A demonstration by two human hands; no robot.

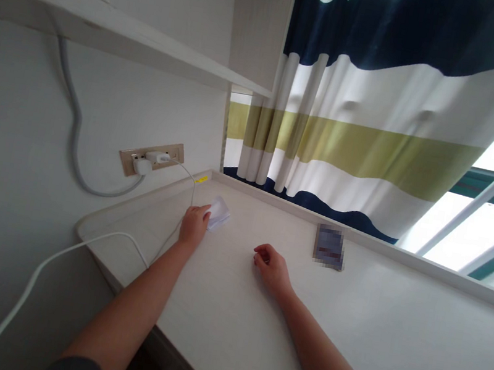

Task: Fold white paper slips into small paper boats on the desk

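Observation:
At the far left part of the white desk [227, 307], my left hand [194, 225] has its fingers closed on a folded white paper [219, 214]. The paper sticks out to the right of the fingers, near the desk's back corner. My right hand [271, 270] is over the middle of the desk, its fingers loosely bent with a gap between thumb and fingertips. Nothing shows in it. Right of this hand lies a dark rectangular object [329, 247], blurred so that its kind cannot be made out.
A wall socket [127, 162] holds plugs. A white cable [39, 269] crosses the desk's left edge, beside my left forearm. A grey cable [76, 120] hangs on the wall below a shelf [126, 28]. A small yellow piece [201, 179] sits near the back corner. Behind hangs a striped curtain [365, 147].

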